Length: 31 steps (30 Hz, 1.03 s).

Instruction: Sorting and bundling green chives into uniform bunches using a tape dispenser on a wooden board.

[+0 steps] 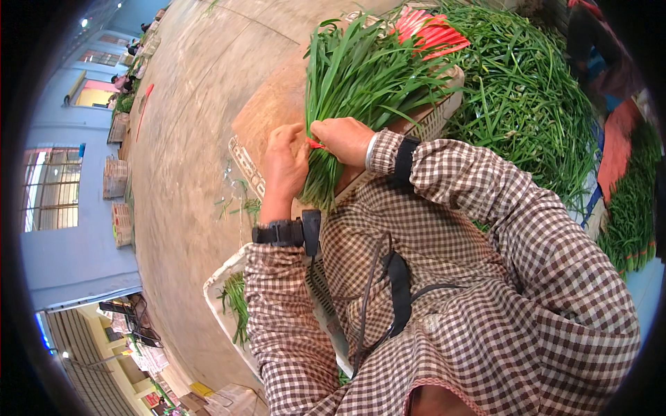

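Note:
A bunch of long, flat-leaved greens that look like garlic chives [361, 76] lies before me, leaves fanned away and stem ends toward my body. Around its stems runs a narrow red tie [315, 143], partly hidden by my fingers. My left hand [284, 158] is closed at the bunch's left side, fingers curled at the tie. From the right, my right hand [345, 141] pinches at the same tie, thumb and finger against the stems. A sheaf of loose red strips [431, 35] lies just past the leaves.
The bunch rests over a board [267, 111] on a plastic crate [244, 166]. A large heap of loose greens [520, 97] fills the right side. Tied bunches [631, 208] lie at far right. Near my left forearm stands a white crate [220, 281] with some greens in it.

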Motion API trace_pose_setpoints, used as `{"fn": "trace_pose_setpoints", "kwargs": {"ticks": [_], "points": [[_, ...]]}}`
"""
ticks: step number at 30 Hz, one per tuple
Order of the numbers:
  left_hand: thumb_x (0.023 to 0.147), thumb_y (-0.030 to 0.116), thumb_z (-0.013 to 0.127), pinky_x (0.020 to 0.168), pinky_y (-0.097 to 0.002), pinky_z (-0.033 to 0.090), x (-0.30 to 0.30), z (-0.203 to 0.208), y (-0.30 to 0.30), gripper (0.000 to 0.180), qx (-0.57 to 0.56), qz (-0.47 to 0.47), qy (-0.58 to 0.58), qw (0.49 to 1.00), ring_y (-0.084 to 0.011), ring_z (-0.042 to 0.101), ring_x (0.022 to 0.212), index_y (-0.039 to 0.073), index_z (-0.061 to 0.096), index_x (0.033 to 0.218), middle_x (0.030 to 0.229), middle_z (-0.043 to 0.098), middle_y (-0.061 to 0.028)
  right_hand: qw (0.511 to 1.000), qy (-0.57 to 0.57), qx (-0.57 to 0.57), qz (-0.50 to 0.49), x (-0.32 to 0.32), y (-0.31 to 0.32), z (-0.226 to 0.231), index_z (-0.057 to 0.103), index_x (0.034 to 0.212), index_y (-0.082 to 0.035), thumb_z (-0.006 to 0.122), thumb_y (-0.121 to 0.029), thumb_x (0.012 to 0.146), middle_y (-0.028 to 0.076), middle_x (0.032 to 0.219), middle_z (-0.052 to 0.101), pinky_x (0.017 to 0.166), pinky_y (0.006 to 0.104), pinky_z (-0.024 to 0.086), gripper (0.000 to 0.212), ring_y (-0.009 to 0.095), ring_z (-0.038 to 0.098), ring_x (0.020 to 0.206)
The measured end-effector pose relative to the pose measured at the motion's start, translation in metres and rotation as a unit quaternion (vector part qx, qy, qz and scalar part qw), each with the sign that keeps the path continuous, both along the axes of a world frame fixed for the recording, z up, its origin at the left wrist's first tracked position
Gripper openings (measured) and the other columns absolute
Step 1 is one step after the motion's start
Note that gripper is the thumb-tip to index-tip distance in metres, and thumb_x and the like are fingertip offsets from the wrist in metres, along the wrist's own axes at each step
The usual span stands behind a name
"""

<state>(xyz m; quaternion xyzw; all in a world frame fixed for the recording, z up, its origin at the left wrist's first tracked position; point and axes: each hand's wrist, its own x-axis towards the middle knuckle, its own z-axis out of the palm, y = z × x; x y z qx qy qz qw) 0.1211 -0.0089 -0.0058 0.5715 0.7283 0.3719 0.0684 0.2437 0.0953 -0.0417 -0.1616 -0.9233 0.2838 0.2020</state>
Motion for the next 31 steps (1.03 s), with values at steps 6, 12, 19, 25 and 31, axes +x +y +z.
{"fn": "trace_pose_setpoints", "kwargs": {"ticks": [6,12,19,25,31], "points": [[0.074,0.0,0.066,0.072,-0.0355,0.049,-0.004,0.003,0.004,0.019,-0.095,-0.027,0.123,0.988,-0.0286,0.063,0.077,0.003,0.065,0.092,0.084,0.065,-0.013,0.999,-0.013,-0.002,0.036,0.003,0.004,0.002,0.049,0.09,-0.002,0.059,-0.005,0.075,0.018,0.083,0.059,0.069,0.0428,0.047,0.018,0.037,0.06,0.084],[0.074,-0.001,0.065,0.065,-0.0349,0.049,0.0,0.007,0.0,0.014,-0.145,0.015,0.088,0.985,-0.0263,0.063,0.072,0.0,0.063,0.089,0.079,0.064,-0.0142,0.998,-0.023,0.014,0.058,0.004,0.008,0.012,0.05,0.09,-0.002,0.058,-0.007,0.076,0.018,0.082,0.059,0.068,0.0431,0.048,0.017,0.036,0.06,0.08],[0.077,0.007,0.06,0.065,-0.0451,0.047,0.03,0.004,-0.007,0.006,-0.084,0.119,0.291,0.946,-0.0398,0.059,0.073,0.001,0.061,0.075,0.076,0.063,-0.0202,0.982,0.052,0.141,0.115,-0.023,0.035,0.023,0.047,0.085,-0.005,0.057,-0.012,0.076,0.014,0.078,0.057,0.062,0.0438,0.048,0.015,0.036,0.06,0.075],[0.073,0.01,0.061,0.066,-0.0479,0.046,0.055,-0.007,0.002,0.011,-0.085,0.187,0.246,0.947,-0.0393,0.058,0.074,-0.001,0.061,0.073,0.076,0.061,-0.0213,0.929,0.06,0.146,0.335,-0.052,0.045,0.028,0.049,0.081,-0.005,0.063,-0.013,0.071,0.016,0.073,0.059,0.06,0.0448,0.044,0.019,0.039,0.057,0.073],[0.064,0.021,0.07,0.079,-0.0527,0.039,0.064,-0.019,-0.008,0.029,-0.084,0.072,0.342,0.933,-0.0321,0.053,0.097,0.007,0.062,0.088,0.102,0.06,-0.0104,0.964,-0.007,0.207,0.169,-0.06,0.047,0.022,0.05,0.086,-0.004,0.066,-0.023,0.069,0.015,0.085,0.062,0.065,0.0446,0.05,0.03,0.037,0.062,0.075]]}}
